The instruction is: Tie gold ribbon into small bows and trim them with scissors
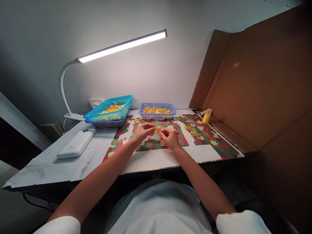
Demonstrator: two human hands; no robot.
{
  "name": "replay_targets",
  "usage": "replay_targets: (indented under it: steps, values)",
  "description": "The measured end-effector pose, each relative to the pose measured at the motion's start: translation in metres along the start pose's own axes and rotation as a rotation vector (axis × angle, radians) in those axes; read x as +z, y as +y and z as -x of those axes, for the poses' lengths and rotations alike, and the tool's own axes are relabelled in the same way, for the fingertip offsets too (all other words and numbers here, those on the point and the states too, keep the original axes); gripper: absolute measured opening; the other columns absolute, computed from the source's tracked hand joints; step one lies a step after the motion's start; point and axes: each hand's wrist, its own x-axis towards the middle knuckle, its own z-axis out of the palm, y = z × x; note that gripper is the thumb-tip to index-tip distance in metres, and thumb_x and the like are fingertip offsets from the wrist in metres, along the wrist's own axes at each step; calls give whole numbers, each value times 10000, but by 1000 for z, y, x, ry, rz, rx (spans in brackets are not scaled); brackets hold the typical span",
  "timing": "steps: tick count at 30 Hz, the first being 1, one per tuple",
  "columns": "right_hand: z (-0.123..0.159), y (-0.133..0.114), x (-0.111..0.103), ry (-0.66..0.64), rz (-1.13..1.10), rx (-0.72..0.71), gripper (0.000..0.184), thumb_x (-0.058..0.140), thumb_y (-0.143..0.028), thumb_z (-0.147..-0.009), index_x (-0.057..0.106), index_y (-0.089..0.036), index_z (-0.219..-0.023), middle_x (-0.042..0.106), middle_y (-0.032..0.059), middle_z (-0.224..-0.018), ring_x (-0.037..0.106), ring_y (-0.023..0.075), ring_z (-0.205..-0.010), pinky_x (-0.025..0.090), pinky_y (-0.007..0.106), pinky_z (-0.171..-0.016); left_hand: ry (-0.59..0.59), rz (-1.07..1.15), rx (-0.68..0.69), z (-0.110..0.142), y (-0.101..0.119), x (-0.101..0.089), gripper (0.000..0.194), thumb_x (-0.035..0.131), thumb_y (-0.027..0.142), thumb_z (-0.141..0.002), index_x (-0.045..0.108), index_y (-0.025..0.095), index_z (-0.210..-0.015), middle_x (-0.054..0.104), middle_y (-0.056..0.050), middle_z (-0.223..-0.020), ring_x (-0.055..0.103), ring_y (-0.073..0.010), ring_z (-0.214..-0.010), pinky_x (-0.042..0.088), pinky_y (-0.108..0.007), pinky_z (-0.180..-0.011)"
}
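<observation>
Over the patterned sheet, a small gold ribbon bow (158,129) is held between my two hands. My left hand (143,132) pinches its left side with thumb and fingertips. From the right, my right hand (170,137) closes its fingertips at the bow's lower edge. The finer details between the fingers are too small to make out. Just behind the hands stands a purple basket (157,116) filled with gold ribbon pieces (156,110). A tangle of thin gold cord (193,130) lies to the right of my right hand.
A blue basket (110,116) of gold pieces sits on another basket at the back left. Nearby are a white power bank (76,143) and a lit lamp (123,46). A yellow bottle (207,116) stands beside the tall cardboard wall (258,78) at right.
</observation>
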Motion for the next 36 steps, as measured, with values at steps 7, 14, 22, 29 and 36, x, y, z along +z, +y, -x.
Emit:
replay_targets:
  steps: [7, 14, 22, 29, 36]
  values:
    - [0, 4, 6, 46, 20, 33, 152, 546, -294, -764, 594, -204, -652, 605, 3, -539, 546, 153, -499, 414, 270, -494, 3, -27, 58, 0, -3, 1, 322, 846, 350, -506, 679, 136, -678, 673, -38, -635, 622, -141, -596, 533, -289, -628]
    - [0, 4, 10, 50, -53, 105, 146, 550, -325, -765, 575, -206, -684, 612, 4, -544, 599, 170, -502, 441, 272, -492, 15, 10, 43, 1, -2, 2, 351, 854, 384, -490, 671, 141, -666, 659, -25, -638, 611, -131, -584, 528, -280, -620]
    - [0, 3, 12, 96, -115, 131, 162, 557, -348, -756, 561, -204, -683, 622, 2, -548, 629, 172, -505, 457, 264, -500, -5, 14, 32, 0, -3, 2, 365, 856, 405, -482, 637, 146, -618, 671, -33, -653, 646, -158, -626, 519, -274, -619]
    - [0, 2, 13, 114, -158, 149, 159, 556, -349, -748, 562, -203, -685, 611, -2, -531, 630, 179, -504, 447, 259, -481, -27, 4, 38, -3, -8, 2, 338, 842, 393, -508, 634, 145, -606, 664, -34, -625, 645, -159, -622, 512, -281, -629]
    - [0, 3, 14, 106, -166, 164, 154, 550, -345, -746, 566, -201, -693, 617, 3, -544, 616, 170, -502, 445, 261, -490, -45, -25, 73, -5, -11, 1, 320, 818, 409, -542, 659, 148, -636, 654, -32, -629, 630, -157, -613, 508, -288, -631]
